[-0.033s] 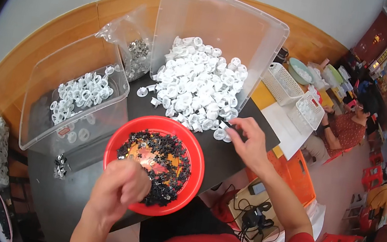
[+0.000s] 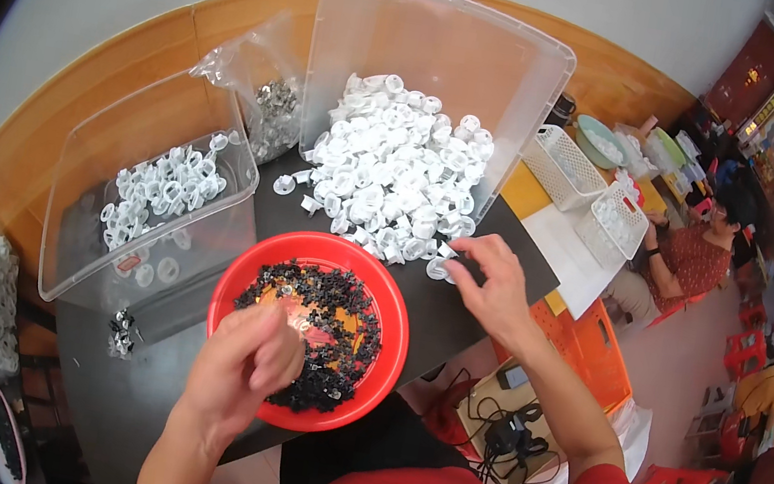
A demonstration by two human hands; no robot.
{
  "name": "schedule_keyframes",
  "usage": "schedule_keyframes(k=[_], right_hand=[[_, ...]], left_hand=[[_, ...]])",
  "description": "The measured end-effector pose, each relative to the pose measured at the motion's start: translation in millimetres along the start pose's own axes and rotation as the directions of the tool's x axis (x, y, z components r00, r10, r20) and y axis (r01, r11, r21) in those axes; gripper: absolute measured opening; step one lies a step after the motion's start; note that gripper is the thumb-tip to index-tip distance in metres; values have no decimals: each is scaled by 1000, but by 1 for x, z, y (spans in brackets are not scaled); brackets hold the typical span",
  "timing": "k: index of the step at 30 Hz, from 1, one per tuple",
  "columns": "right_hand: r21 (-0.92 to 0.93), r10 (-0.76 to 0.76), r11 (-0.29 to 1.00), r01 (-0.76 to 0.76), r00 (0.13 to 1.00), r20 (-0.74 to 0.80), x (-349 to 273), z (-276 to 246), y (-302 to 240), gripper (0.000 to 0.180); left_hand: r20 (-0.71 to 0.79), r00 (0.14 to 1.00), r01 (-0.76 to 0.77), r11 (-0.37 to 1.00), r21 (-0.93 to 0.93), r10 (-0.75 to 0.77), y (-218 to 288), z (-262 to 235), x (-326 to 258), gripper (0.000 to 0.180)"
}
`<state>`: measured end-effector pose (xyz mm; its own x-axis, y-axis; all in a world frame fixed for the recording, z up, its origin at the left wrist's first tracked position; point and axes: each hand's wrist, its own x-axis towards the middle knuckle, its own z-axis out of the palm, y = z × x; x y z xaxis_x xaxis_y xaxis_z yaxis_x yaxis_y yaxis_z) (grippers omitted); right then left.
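My left hand [image 2: 253,353] is closed above the red bowl [image 2: 396,345]. What its fingers hold, if anything, is hidden. Small black parts [image 2: 323,389] lie across the bowl's floor. At the right edge of a heap of white plastic ring-shaped pieces [image 2: 399,163], my right hand [image 2: 497,285] pinches one white plastic piece [image 2: 438,268] between thumb and fingertips. The heap spills onto the dark table from a clear plastic bin [image 2: 440,33] tipped on its side.
A clear box [image 2: 76,193] with white pieces stands at left, beside a bag of metal parts [image 2: 276,113]. Small metal parts [image 2: 121,334] lie near the table's left side. White baskets [image 2: 618,223] and a seated person [image 2: 694,255] are at right.
My right thumb and fingers have closed in on the white piece, which now sits tilted. My left hand has shifted only slightly over the bowl.
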<state>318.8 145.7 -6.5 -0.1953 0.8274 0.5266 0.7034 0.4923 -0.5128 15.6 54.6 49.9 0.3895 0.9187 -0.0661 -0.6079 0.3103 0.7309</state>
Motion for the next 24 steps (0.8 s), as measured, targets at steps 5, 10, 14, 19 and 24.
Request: schedule_keyframes(k=[5, 10, 14, 19, 24], right_hand=[[-163, 4, 987, 15, 993, 116, 0, 14, -9, 17], [45, 116, 992, -117, 993, 31, 2, 13, -17, 12], [667, 400, 564, -487, 868, 295, 4, 6, -55, 12], [781, 376, 202, -591, 783, 495, 0, 14, -95, 18], [820, 344, 86, -566, 789, 509, 5, 27, -113, 19]], left_hand=[[-125, 992, 43, 986, 161, -23, -4, 13, 20, 20], [-134, 987, 118, 957, 265, -85, -17, 19, 40, 16], [-42, 988, -117, 890, 441, 151, -36, 14, 50, 31], [137, 971, -238, 836, 495, 195, -43, -1, 51, 45], [119, 949, -314, 862, 399, 291, -39, -4, 47, 42]])
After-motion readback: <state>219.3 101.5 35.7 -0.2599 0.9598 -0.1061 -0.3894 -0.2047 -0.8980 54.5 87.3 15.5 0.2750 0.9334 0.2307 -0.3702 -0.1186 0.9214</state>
